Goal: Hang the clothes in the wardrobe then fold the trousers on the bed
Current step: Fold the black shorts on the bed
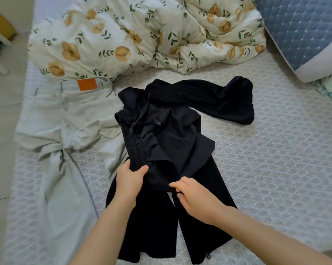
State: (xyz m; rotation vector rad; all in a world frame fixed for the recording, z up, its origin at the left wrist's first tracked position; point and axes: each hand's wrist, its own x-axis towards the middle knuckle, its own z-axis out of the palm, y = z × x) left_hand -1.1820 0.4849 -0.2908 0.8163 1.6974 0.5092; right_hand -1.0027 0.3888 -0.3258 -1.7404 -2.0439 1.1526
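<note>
Black trousers (167, 142) lie bunched in the middle of the bed (266, 159), drawstring waistband up, one leg thrown out to the far right and black legs running down towards me. My left hand (129, 180) grips the elastic waistband at its near end, thumb on top. My right hand (193, 196) pinches the black fabric just to the right of it. Pale grey-green trousers (65, 119) with an orange patch lie spread on the left side of the bed, partly under the black pair.
A crumpled floral duvet (134, 35) fills the far end of the bed. A blue quilted cushion (302, 29) leans at the far right. The bed's left edge meets a pale floor (0, 104), with furniture at the far left corner.
</note>
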